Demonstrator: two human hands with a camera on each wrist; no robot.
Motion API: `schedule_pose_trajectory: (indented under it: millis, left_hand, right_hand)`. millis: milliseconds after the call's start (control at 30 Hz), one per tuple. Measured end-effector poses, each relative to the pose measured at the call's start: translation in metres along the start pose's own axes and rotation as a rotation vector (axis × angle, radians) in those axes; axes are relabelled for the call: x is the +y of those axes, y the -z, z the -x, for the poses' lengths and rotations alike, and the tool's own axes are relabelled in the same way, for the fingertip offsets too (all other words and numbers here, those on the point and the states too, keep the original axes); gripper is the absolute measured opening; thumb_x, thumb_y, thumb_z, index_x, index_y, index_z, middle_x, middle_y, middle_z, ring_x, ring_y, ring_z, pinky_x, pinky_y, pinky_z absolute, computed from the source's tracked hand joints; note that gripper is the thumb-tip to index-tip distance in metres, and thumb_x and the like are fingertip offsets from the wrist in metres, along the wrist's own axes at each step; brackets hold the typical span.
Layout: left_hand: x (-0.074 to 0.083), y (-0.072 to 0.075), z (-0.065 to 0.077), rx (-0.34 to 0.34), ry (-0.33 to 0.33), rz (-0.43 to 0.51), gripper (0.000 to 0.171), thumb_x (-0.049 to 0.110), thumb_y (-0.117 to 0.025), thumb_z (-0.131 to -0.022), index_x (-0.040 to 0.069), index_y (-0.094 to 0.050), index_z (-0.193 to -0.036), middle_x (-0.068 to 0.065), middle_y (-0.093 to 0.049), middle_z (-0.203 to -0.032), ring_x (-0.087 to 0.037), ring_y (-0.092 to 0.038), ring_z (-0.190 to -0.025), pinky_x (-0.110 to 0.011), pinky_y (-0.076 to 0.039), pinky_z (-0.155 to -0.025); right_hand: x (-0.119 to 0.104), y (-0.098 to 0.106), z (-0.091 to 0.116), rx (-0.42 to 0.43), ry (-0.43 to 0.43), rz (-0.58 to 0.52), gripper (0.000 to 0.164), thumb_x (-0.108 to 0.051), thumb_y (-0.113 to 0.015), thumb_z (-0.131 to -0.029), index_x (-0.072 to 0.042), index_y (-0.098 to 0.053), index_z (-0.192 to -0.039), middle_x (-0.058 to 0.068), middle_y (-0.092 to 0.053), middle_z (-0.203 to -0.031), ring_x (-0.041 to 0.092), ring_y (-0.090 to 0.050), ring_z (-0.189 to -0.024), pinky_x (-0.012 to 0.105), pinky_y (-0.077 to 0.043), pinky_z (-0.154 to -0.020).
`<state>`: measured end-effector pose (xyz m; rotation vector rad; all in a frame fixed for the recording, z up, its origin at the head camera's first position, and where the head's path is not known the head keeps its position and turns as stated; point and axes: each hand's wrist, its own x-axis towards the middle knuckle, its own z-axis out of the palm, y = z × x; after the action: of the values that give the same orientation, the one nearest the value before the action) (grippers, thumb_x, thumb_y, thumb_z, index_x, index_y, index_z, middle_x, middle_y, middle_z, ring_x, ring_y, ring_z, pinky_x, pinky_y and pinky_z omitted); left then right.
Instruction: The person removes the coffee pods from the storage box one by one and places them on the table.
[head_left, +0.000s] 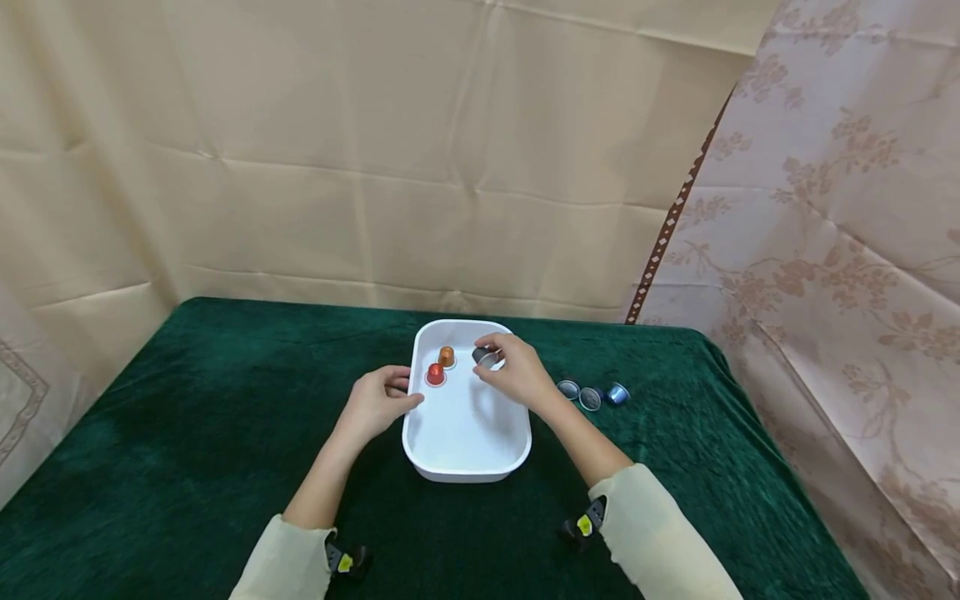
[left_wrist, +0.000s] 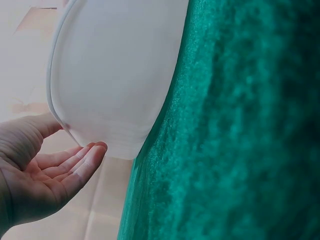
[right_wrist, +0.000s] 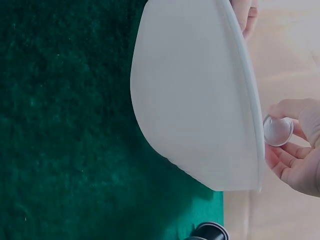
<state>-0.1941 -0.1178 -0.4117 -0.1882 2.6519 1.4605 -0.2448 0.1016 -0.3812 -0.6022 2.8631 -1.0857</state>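
A white tray [head_left: 467, 429] with rounded corners stands on the table. Its left side is held by my left hand [head_left: 377, 402], thumb over the rim and fingers against the outer wall, as the left wrist view [left_wrist: 55, 170] of that hand also shows. Over the tray's right part, my right hand [head_left: 517, 367] pinches a dark coffee capsule [head_left: 483, 357] between thumb and fingers. The capsule's pale round lid [right_wrist: 278, 131] faces the right wrist camera. Inside the tray, an orange capsule [head_left: 447, 357] and a red capsule [head_left: 435, 374] stand lid down near the left wall.
To the right of the tray lie several capsules: one with its lid up [head_left: 567, 389], a second lid-up capsule [head_left: 590, 399] and a blue capsule [head_left: 617, 393] on its side. Dark green cloth [head_left: 225, 433] covers the table. A beige curtain [head_left: 390, 167] hangs behind.
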Motion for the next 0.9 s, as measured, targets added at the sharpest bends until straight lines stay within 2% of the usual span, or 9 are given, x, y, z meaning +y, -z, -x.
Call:
schedule_pose_trajectory:
  millis: [567,900]
  left_hand:
    - [-0.001,-0.001,0.001,0.004,0.002,0.001,0.048,0.020,-0.068,-0.085,0.004,-0.052,-0.127,-0.015,-0.061,-0.116,-0.020,-0.063,-0.092,-0.032,-0.057,-0.078]
    - [0.000,-0.002,0.001,0.008,0.011,-0.001,0.049,0.020,-0.068,-0.084,0.005,-0.052,-0.127,-0.014,-0.061,-0.117,-0.020,-0.063,-0.093,-0.032,-0.057,-0.078]
  right_hand:
    - [0.009,0.015,0.006,0.025,-0.029,0.029,0.038,-0.020,-0.069,-0.084,-0.009,-0.060,-0.119,0.011,-0.060,-0.111,0.027,-0.059,-0.096,0.034,-0.053,-0.077]
    - [0.015,0.021,0.010,0.032,-0.046,0.038,0.038,-0.021,-0.068,-0.084,-0.011,-0.059,-0.119,0.010,-0.060,-0.113,0.024,-0.057,-0.097,0.034,-0.052,-0.079]
